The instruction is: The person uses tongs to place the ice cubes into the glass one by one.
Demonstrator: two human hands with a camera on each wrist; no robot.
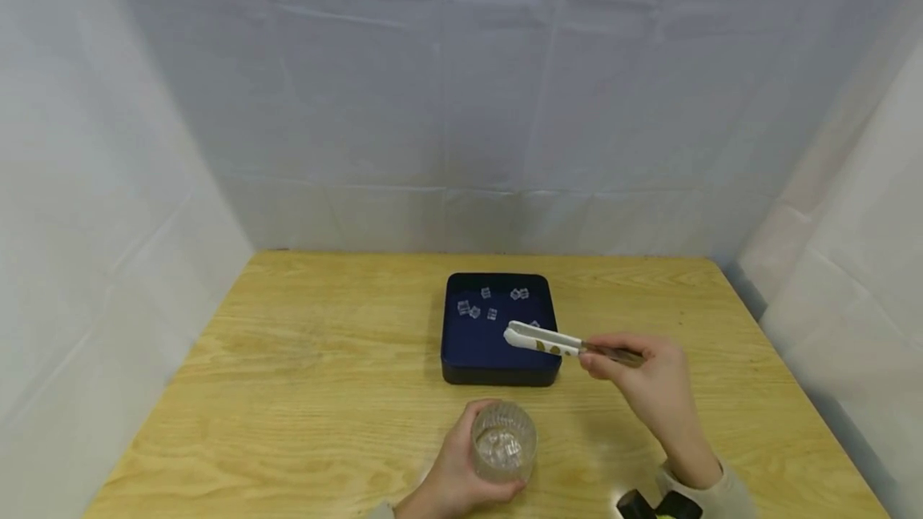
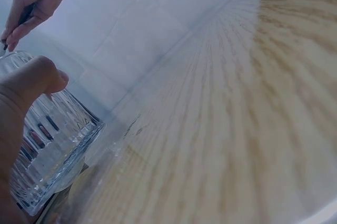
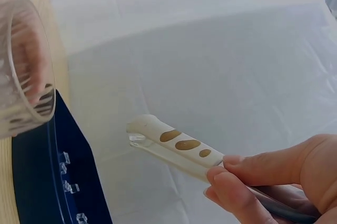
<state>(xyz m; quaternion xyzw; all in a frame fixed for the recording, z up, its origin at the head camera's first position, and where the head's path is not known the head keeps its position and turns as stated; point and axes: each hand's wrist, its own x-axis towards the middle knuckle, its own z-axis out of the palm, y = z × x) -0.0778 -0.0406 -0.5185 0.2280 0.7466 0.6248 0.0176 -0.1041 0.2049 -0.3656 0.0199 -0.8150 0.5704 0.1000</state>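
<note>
Holds what looks like a clear cube [image 3: 138,140] between the tips of the tongs [image 3: 187,145], ahead and to the left of the right hand [image 1: 649,383], raised over the tray [image 1: 501,376]. Grips the tongs between the thumb and fingers of that hand, with the arms drawn close together. Seems to be mid-transfer, out of the tray but not yet at the glass [image 1: 505,413]. Probably calls next for bringing the tips leftward and nearer, over the mouth of the glass, then easing the squeeze. Should keep the pinch steady until then, as so slick a piece could slip.

Clasps the glass in the left hand [image 1: 457,467], just above the table [image 1: 317,359] or resting on it; cannot tell which. Shows clear pieces [image 1: 512,448] at the bottom of it, too merged to count. Beyond the left hand, offers more loose cubes [image 1: 492,314] scattered in the tray, with one partly hidden behind the tongs.

Cannot make out the pinched piece in the head view; appears only from the right wrist. Cuts off a dark object [image 1: 636,504] at the lower edge, beside the right wrist.
</note>
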